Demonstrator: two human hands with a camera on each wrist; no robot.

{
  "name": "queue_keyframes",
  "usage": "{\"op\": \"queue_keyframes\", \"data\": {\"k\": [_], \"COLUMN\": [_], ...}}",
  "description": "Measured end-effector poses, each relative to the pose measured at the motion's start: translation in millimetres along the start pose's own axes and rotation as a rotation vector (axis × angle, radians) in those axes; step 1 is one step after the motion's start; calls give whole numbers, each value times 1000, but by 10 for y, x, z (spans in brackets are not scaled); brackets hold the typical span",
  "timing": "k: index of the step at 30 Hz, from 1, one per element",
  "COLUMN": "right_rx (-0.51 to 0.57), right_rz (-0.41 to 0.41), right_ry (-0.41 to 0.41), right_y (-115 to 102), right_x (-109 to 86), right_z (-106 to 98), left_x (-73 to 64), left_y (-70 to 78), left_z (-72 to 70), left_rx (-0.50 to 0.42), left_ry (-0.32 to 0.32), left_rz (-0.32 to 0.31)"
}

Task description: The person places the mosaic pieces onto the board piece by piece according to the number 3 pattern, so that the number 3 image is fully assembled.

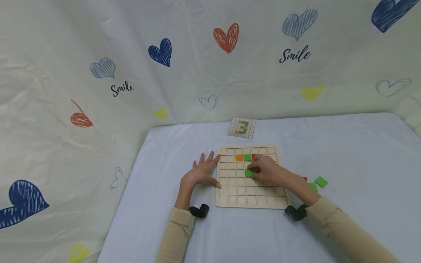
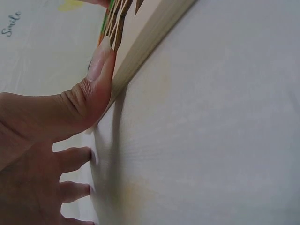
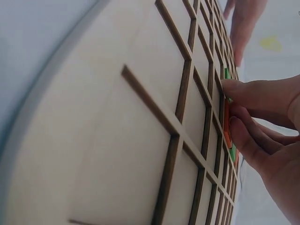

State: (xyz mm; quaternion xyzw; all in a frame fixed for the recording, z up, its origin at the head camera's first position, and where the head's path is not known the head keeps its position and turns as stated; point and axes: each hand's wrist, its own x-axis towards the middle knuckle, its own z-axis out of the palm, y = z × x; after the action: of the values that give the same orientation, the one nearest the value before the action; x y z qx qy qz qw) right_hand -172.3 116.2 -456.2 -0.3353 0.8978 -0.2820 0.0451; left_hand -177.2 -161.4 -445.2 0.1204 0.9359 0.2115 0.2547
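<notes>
A wooden grid board lies on the white cloth. My left hand is at its left edge with fingers spread; in the left wrist view the thumb presses on the board's rim. My right hand is over the middle of the grid, its thumb and bent fingers pinching at a green tile. An orange tile, another green tile and a partly hidden red tile sit in a row above. In the right wrist view an orange-red tile shows beside the fingertips.
A pattern card with coloured squares lies behind the board. Loose green tiles and a red tile lie to the right, partly behind my right forearm. A printed cloth hangs at the back and left.
</notes>
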Motion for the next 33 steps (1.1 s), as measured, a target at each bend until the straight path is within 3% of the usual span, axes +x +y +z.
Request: {"op": "queue_keyframes", "data": {"k": [9, 24, 33], "right_rx": [-32, 34, 6], "right_rz": [10, 160, 192], "right_ry": [45, 53, 71], "right_y": [39, 156, 252], "right_x": [-123, -593, -857], "right_z": [-64, -346, -436], "left_x": [4, 5, 12], "left_y": [28, 43, 28], "left_z": [13, 20, 22], "left_rx": [-12, 10, 23], "left_ry": [-3, -6, 0], "left_rz": [3, -11, -14]}}
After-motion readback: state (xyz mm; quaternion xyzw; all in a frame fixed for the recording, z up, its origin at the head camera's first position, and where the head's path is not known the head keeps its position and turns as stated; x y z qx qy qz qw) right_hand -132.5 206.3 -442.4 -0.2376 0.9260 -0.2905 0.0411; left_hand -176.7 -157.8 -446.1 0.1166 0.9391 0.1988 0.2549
